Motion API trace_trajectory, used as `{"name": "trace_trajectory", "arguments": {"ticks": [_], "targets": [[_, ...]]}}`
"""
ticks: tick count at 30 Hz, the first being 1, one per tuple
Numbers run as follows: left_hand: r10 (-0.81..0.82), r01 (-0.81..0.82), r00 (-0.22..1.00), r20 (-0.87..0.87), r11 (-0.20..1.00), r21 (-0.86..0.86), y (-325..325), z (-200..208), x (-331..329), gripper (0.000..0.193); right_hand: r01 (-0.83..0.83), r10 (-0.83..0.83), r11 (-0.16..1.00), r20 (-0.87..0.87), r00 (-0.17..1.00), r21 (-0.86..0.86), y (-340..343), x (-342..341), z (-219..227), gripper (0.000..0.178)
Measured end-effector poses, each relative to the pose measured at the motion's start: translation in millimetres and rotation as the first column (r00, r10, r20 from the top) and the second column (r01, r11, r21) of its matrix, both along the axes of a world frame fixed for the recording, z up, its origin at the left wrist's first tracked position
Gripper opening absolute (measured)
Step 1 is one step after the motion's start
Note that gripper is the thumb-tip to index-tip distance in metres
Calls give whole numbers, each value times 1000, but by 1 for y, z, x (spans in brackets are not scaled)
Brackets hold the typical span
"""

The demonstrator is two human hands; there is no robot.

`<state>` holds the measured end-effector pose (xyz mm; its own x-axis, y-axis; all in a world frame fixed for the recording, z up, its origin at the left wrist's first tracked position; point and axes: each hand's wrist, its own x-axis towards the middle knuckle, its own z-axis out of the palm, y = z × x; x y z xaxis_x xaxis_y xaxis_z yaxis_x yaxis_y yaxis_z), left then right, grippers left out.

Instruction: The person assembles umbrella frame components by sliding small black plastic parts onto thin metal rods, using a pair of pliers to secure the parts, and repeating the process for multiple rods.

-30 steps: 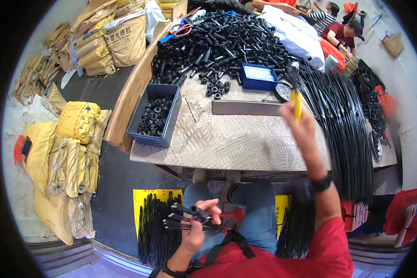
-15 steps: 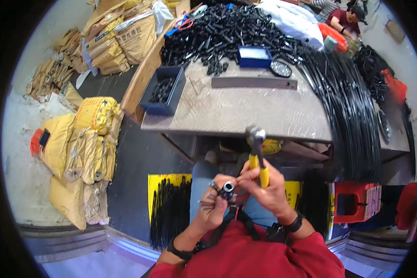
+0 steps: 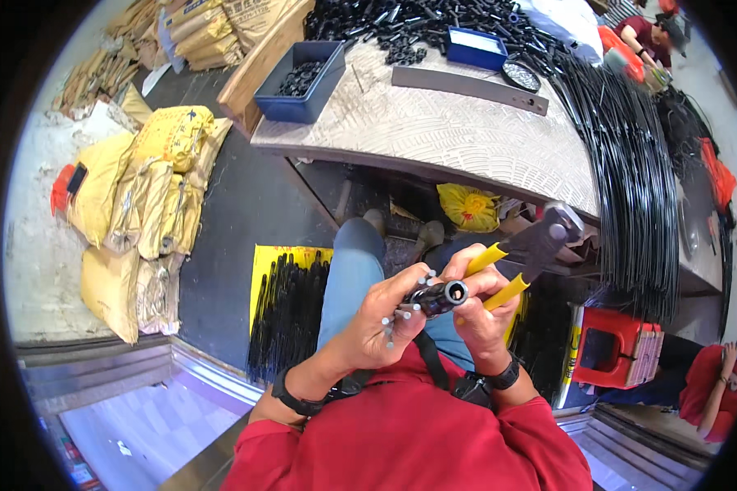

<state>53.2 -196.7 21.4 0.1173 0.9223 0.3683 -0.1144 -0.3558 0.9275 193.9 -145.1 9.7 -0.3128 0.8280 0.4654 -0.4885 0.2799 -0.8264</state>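
Note:
My left hand is closed around a short black tube, its open end turned up toward me. Several thin metal pins with round pale ends stick out between the same fingers. In my right hand are pincers with yellow handles and a dark metal head. The handles are spread apart, and the head points away to the upper right, clear of the tube. Fingertips of my right hand come close to the tube's open end; whether they touch it I cannot tell. Both hands are above my lap.
A worktable ahead carries a blue bin of small black parts, a flat metal bar, a blue box and heaped black pieces. Long black rods hang over its right side. Yellow sacks stand left; a red stool stands right.
The pincers have swung to the right, and their handles have gone from close together to spread. Both hands sit nearer each other, and the view has tipped down toward my lap.

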Motion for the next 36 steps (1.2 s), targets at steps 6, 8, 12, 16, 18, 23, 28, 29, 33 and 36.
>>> {"name": "trace_trajectory", "arguments": {"ticks": [6, 8, 12, 16, 18, 23, 28, 29, 33, 36], "targets": [[-24, 25, 999, 31, 999, -45, -5, 1, -1, 39, 9, -12, 996, 33, 999, 89, -3, 0, 1, 16], [-10, 11, 999, 43, 1000, -14, -5, -1, -1, 38, 19, -35, 991, 120, 992, 129, -5, -1, 6, 16], [27, -16, 996, 83, 992, -126, -8, 8, 1, 52, 14, -47, 985, 187, 981, 171, -5, -1, 13, 16], [-1, 18, 995, 103, 986, -167, -9, 0, -5, 52, -17, 17, 1000, 169, 986, -6, -7, -6, 13, 12], [-7, 11, 993, 118, 999, -36, -8, -6, -6, 32, 20, -35, 996, 169, 985, 90, -5, -7, 15, 8], [4, -1, 994, 105, 1000, -32, -7, -3, -7, 32, 1, -157, 936, 415, 896, 353, 5, -1, 36, 12], [1, -1, 998, 63, 1000, 1, -9, -3, -9, 34, -185, 20, 938, 487, 873, 294, 18, -1, 52, 12], [55, -56, 998, 44, 998, 9, -10, -4, -10, 36, -128, -2, 954, 430, 903, 272, 13, -5, 44, 12], [131, -133, 991, -26, 985, -107, -10, -4, -14, 55, 42, -39, 999, 158, 987, -14, -12, -24, 12, 14], [136, -140, 990, -33, 980, -142, -12, -6, -22, 58, 12, -14, 1000, 251, 968, 11, -9, -22, 21, 17]]}}
